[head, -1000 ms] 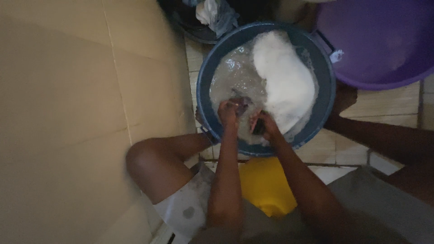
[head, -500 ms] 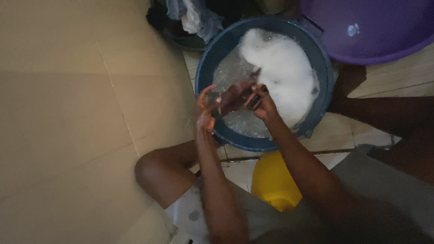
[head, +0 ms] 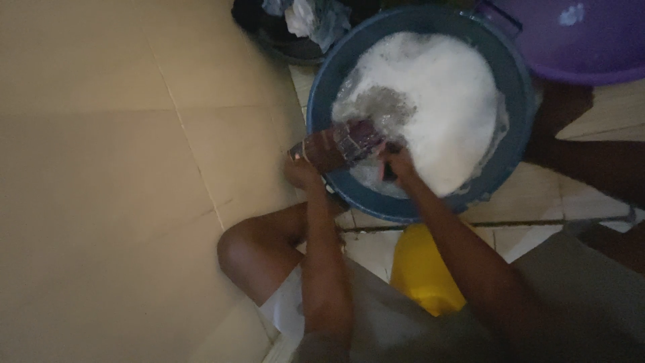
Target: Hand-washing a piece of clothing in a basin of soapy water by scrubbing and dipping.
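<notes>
A round blue basin (head: 517,101) stands on the tiled floor, filled with water and thick white suds (head: 437,101). Both my hands hold a wet, dark patterned cloth (head: 353,140) stretched over the basin's near left rim. My left hand (head: 304,167) grips its left end just outside the rim. My right hand (head: 396,165) grips the other end above the water, close to the foam.
A purple basin (head: 584,40) sits at the top right. A dark container with crumpled clothes (head: 302,23) stands behind the blue basin. A yellow object (head: 420,269) lies between my legs; my left knee (head: 242,252) is bent. A beige tiled wall (head: 101,168) fills the left.
My hands lifted the cloth out of the suds and pulled it left across the basin rim. The view shifted so the basin now sits higher and further right.
</notes>
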